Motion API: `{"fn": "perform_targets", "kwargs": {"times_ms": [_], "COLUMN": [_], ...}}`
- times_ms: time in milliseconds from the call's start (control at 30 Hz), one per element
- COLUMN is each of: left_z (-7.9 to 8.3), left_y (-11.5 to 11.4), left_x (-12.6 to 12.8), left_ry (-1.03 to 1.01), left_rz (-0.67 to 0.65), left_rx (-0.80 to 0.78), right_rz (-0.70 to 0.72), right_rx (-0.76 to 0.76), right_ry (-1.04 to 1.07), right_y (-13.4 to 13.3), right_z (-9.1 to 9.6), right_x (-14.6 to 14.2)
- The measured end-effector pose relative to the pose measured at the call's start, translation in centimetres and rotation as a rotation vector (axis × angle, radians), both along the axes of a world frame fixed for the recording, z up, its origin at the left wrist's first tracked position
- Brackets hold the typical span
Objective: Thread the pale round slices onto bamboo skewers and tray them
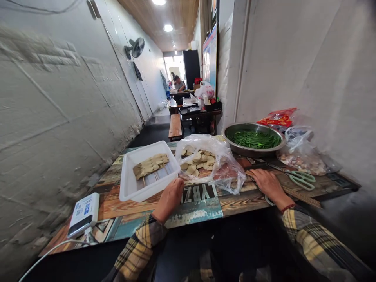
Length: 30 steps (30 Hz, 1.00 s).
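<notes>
Left hand: fingers curled, contents indiscernible, at white plastic tray, near right; right hand: fingers half-extended over wooden skewers, grip indiscernible.

Left hand, its palm out of view

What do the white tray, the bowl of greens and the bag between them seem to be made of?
White tray: likely plastic, with smooth, thin, faintly translucent walls.
Bowl: probably stainless steel, since its silvery rim shines.
Bag: thin, clear plastic film, judging by its glossy creases.
</notes>
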<state>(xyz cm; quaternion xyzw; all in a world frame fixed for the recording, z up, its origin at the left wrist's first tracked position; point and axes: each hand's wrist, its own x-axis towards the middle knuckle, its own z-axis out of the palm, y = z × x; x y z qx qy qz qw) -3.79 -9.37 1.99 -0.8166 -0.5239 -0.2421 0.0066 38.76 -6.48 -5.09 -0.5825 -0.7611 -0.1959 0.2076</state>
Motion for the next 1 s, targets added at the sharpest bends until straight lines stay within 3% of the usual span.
{"fn": "perform_targets", "kwargs": {"times_ms": [100, 167, 267, 367, 433, 533, 600, 700, 867, 1000], "left_z": [-0.7, -1.1, -1.4, -1.6, -1.7, -1.6, -1.5, -1.1, -1.2, -1.9], "left_y": [-1.3, -1.9, -2.5, -3.0, -3.5, -4.0, -3.9, -2.6, 2.2, 6.3], "left_x": [1.5, 2.8, 4.6, 5.9, 6.6, 7.0, 7.1, 6.8, 6.5, 6.6], "left_ry": [-0.099, -0.159, -0.189, -0.17, -0.175, -0.205, -0.234, -0.331, -0.463, -0.438], "left_rz": [-0.012, -0.036, -0.087, -0.125, -0.155, -0.196, -0.237, -0.253, -0.094, -0.06], "left_rx": [-0.096, -0.145, -0.2, -0.231, -0.245, -0.28, -0.32, -0.31, -0.149, -0.101], "right_rz": [0.034, 0.138, 0.299, 0.377, 0.384, 0.4, 0.401, 0.394, 0.41, 0.371], "right_rx": [0.016, -0.023, -0.204, -0.375, -0.359, -0.329, -0.311, -0.357, -0.465, -0.441], "right_ry": [0.149, 0.32, 0.699, 1.235, 1.52, 1.73, 1.717, 1.482, 1.009, 0.827], "right_y": [-0.8, -1.9, -3.6, -4.4, -4.1, -3.1, -2.4, -1.5, 0.5, 3.1], "right_z": [0.8, 1.6, 2.8, 4.1, 5.1, 6.6, 7.4, 7.7, 5.4, 3.7], "right_x": [-1.8, -4.0, -8.1, -12.3, -14.4, -16.4, -16.8, -16.7, -17.1, -18.7]}}
